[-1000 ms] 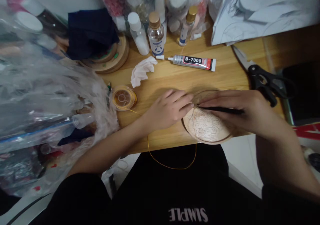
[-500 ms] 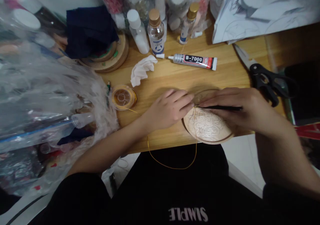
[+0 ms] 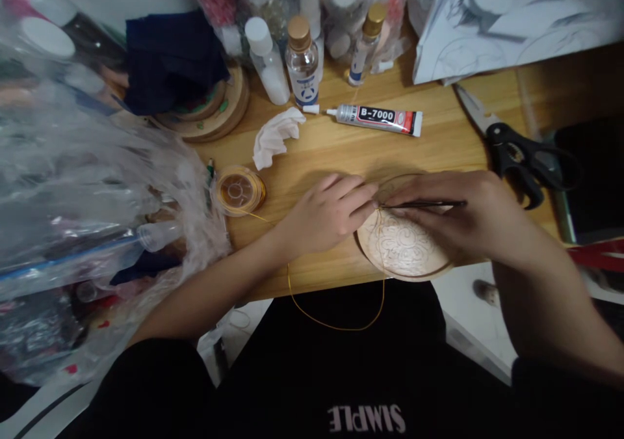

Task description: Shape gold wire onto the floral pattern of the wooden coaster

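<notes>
A round wooden piece (image 3: pixel 406 247) with a carved-looking scroll pattern lies at the table's front edge. My right hand (image 3: pixel 455 214) is closed on a thin dark tool (image 3: pixel 429 204), whose tip meets the piece's upper left part. Beside that tip are the fingertips of my left hand (image 3: pixel 334 214), bent together at the rim; what they pinch is too small to tell. Yellow thread (image 3: pixel 336 328) loops from the piece over the dark clothing and passes under my left forearm. More of it runs to a spool (image 3: pixel 238 192) at the left.
Behind my hands lie a glue tube (image 3: pixel 380 119), a crumpled tissue (image 3: pixel 277 136) and small bottles (image 3: pixel 303 62). Black-handled scissors (image 3: pixel 517 153) rest at the right, below paper drawings (image 3: pixel 492 29). Plastic bags (image 3: pixel 121 166) crowd the left side.
The dark tool has shifted slightly left and tilts a little differently, and my right hand has moved slightly with it. My left hand stays at the rim.
</notes>
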Available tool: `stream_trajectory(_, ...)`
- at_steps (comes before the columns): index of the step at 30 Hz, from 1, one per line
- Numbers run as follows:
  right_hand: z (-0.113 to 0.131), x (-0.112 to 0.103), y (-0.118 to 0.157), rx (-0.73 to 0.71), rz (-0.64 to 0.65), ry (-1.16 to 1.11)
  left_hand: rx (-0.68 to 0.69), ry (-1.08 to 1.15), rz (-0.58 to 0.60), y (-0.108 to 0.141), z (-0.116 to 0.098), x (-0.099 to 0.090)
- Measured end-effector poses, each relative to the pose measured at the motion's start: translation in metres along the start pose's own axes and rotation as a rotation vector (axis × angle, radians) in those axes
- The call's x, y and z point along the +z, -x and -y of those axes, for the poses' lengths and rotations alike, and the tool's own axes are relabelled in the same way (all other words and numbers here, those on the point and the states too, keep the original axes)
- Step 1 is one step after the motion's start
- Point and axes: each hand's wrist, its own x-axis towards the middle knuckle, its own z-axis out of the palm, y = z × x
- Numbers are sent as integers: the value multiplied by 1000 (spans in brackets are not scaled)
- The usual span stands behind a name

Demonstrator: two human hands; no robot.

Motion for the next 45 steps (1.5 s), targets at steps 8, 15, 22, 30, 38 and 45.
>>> stream_trajectory(8, 8, 10, 3, 116, -134, -43, 2, 2, -33, -1, 0, -1)
stream_trajectory(15, 16, 20, 7, 168, -244, 5, -13, 18, -7, -1, -1, 0)
stream_trajectory(22, 11, 21, 15, 174, -235, -16, -19, 5, -18, -1, -1, 1)
stream_trajectory(30, 3, 15, 16, -16, -162, 33, -10, -10, -35, 0, -1, 2)
stream_trajectory(38, 0, 11, 13, -208, -143, 136, -15, 31, 15, -1, -1, 1)
stream_trajectory(45, -2, 11, 12, -189, -124, 166, -16, -3, -7, -1, -1, 0)
